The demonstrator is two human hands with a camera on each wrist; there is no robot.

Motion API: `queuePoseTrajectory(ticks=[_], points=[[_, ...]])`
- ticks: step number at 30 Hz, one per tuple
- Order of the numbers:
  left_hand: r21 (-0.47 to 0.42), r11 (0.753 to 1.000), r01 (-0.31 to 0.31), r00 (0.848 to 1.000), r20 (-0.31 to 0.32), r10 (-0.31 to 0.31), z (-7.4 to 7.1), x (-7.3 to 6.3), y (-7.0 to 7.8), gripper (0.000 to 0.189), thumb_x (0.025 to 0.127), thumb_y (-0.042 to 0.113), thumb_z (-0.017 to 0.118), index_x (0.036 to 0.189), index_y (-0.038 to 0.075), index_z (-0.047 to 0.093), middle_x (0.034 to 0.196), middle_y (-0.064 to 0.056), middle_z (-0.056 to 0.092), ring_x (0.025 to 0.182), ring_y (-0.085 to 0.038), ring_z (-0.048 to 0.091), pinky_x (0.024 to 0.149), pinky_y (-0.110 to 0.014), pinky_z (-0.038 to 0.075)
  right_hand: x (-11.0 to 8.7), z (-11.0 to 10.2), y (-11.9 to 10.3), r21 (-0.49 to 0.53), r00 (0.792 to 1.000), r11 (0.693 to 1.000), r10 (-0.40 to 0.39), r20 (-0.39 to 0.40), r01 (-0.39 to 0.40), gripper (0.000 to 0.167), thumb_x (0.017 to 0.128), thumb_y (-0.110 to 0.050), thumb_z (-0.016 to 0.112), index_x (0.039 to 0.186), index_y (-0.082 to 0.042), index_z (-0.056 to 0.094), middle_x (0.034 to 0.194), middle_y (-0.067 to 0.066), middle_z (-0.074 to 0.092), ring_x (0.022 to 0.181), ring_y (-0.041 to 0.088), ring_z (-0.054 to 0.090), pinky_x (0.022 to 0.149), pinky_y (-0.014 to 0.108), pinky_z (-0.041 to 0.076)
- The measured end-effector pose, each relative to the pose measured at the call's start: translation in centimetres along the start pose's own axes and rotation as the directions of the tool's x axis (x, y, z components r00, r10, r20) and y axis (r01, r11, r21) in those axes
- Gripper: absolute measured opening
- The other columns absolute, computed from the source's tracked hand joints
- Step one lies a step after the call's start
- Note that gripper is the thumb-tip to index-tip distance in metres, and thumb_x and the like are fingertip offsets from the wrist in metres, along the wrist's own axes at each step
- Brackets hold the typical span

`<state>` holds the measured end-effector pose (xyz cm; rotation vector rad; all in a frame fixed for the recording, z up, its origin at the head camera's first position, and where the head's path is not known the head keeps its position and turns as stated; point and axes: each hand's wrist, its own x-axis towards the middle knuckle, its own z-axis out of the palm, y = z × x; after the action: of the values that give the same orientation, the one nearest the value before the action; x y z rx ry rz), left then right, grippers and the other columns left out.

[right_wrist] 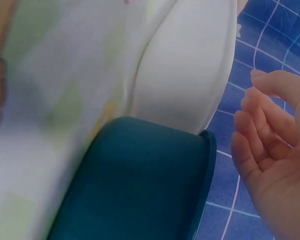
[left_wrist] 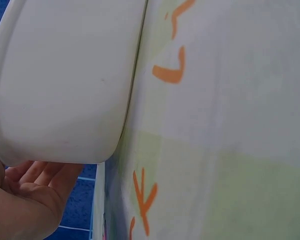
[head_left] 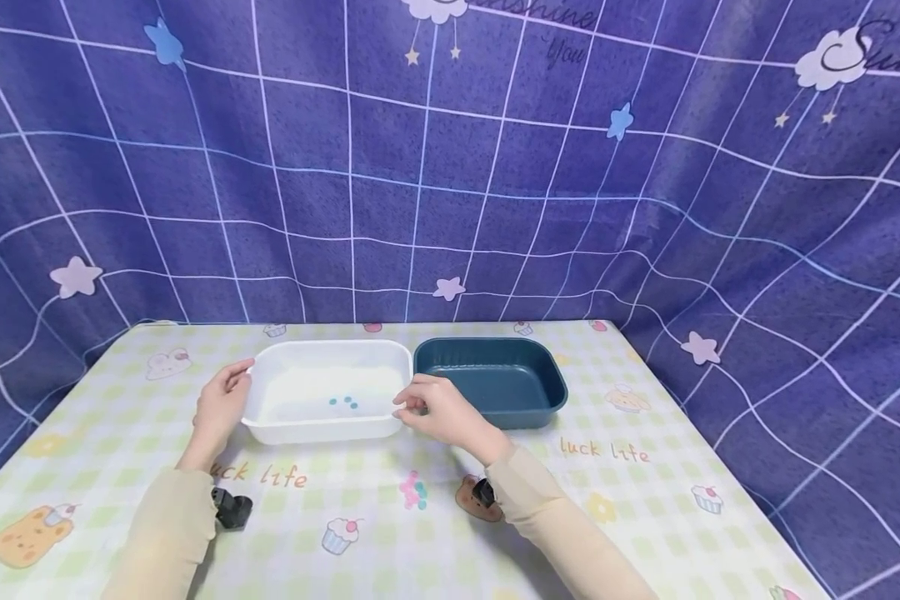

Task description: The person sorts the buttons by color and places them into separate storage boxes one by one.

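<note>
A white rectangular tub (head_left: 322,432) stands upright on the table. On its floor show three small teal dots (head_left: 348,400); whether they are loose pieces or marks, I cannot tell. My left hand (head_left: 223,402) is at the tub's left end, its relaxed fingertips by the rim. In the left wrist view the tub's end wall (left_wrist: 65,90) hides the tips of those fingers (left_wrist: 40,175). Over the tub's front right corner is my right hand (head_left: 442,408), fingers loosely bent. The right wrist view has this hand (right_wrist: 275,145) apart from both tubs and holding nothing.
A dark teal tub (head_left: 495,414) stands close against the white tub's right side. Both rest on a checked, printed tablecloth (head_left: 285,533). Behind the table hangs a blue gridded curtain (head_left: 390,200). A small black device (head_left: 232,508) sits at my left wrist.
</note>
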<state>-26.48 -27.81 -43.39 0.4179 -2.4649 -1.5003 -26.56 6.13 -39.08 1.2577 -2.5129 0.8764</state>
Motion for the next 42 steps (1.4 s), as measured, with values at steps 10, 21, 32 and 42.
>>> queuePoseTrajectory(ticks=[10,21,32,42], points=[[-0.02,1.0,-0.012,1.0,0.007,0.012,0.1,0.2,-0.1,0.048,0.1,0.03,0.031,0.145,0.013,0.034,0.144,-0.02,0.041,0.13,-0.042,0.039,0.104,-0.069,0.003,-2.0,-0.2,0.3,0.109,0.999,0.993,0.054,0.008,-0.055,0.013,0.087,-0.015,0.066,0.095,-0.007,0.072,0.079,-0.001,0.058,0.072,0.016,0.056,0.068,0.024,0.052],[-0.014,1.0,-0.003,1.0,-0.006,0.003,-0.1,0.4,-0.4,0.048,0.1,0.032,0.03,0.144,0.013,0.035,0.144,-0.019,0.041,0.131,-0.043,0.037,0.103,-0.069,0.001,-3.9,0.1,0.3,0.13,0.998,0.99,0.055,0.032,-0.059,0.012,0.086,-0.015,0.067,0.094,-0.007,0.072,0.078,-0.004,0.056,0.073,0.006,0.054,0.068,0.018,0.052],[-0.013,1.0,-0.001,1.0,-0.017,0.001,0.1,0.4,-0.5,0.048,0.1,0.031,0.031,0.144,0.013,0.036,0.143,-0.019,0.043,0.131,-0.042,0.036,0.102,-0.068,0.002,-5.2,0.1,0.6,0.134,0.996,0.988,0.068,0.064,-0.076,0.015,0.086,-0.016,0.068,0.095,-0.005,0.071,0.076,-0.004,0.057,0.072,0.011,0.056,0.066,0.025,0.053],[-0.019,1.0,-0.007,1.0,-0.014,0.007,0.2,0.7,-0.7,0.048,0.1,0.032,0.031,0.144,0.013,0.036,0.143,-0.019,0.043,0.131,-0.043,0.036,0.102,-0.068,0.0,-5.8,0.4,0.7,0.134,0.994,0.989,0.045,0.095,-0.058,0.014,0.085,-0.017,0.068,0.095,-0.007,0.072,0.075,-0.005,0.058,0.071,0.01,0.056,0.067,0.02,0.051]])
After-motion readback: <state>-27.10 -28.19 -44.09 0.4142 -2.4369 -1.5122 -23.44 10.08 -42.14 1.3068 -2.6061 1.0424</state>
